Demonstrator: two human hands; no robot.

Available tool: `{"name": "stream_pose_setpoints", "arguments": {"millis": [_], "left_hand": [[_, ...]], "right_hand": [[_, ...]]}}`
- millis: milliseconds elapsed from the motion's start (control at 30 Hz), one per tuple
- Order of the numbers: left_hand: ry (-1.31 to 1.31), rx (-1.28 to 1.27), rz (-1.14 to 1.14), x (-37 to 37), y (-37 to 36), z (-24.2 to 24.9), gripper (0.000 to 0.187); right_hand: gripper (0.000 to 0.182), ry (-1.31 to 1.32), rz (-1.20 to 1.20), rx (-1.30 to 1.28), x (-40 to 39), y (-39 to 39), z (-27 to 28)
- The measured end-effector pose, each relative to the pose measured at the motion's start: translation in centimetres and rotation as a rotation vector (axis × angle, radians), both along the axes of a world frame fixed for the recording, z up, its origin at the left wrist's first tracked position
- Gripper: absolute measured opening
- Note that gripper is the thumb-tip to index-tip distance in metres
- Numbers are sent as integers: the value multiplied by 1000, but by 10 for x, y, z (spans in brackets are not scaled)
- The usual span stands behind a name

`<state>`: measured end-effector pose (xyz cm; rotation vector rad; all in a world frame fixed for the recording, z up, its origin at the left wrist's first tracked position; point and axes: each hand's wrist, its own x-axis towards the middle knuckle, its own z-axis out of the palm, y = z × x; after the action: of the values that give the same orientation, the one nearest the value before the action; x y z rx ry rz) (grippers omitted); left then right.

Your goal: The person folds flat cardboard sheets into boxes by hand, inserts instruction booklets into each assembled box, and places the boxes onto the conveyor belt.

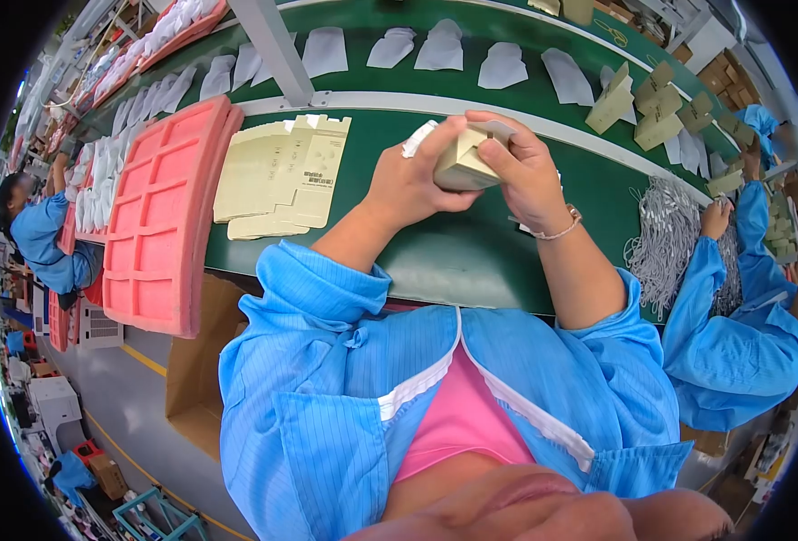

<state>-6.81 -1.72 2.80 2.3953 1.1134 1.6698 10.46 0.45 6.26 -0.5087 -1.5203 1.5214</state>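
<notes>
Both hands are raised over the green work table [426,261] around a small pale-yellow cardboard box [468,160]. My left hand [414,176] grips its left side, fingers along the top and thumb underneath. A bit of white wrapping [417,138] shows by the left fingers. On the box's right side my right hand [527,171] is closed, its thumb pressed on the upper face near a raised flap. The inside of the box is hidden. To the left lies a fanned stack of flat, unfolded pale-yellow cartons [277,176].
Pink foam trays [160,212] stand at the left edge. White pouches [439,45] lie along the green belt beyond a white rail [525,114], with pale-yellow boxes [659,126] further right. Grey cords [669,239] are piled near a co-worker in blue [733,361]. Another person [42,234] works at left.
</notes>
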Motion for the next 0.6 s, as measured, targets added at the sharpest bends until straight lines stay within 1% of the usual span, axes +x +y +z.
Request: {"name": "stream_pose_setpoints", "arguments": {"millis": [33,133,167,267,467,567,600], "left_hand": [[-6,-37,14,0,-1,2,98],[-3,-42,30,3,-3,5,101],[-3,-48,38,4,-5,4,103],[23,-52,44,4,-4,0,104],[57,-20,24,2,-1,-4,106],[8,-153,35,-2,-2,-3,116],[6,-157,33,-2,-2,0,116]], "right_hand": [[43,0,-2,0,3,2,0],[35,42,172,50,12,4,6],[35,41,170,47,13,3,6],[36,-154,42,157,11,-1,15],[40,-111,-32,107,10,-5,10],[45,-77,-45,89,14,-7,8],[49,-122,-146,257,16,-9,7]]}}
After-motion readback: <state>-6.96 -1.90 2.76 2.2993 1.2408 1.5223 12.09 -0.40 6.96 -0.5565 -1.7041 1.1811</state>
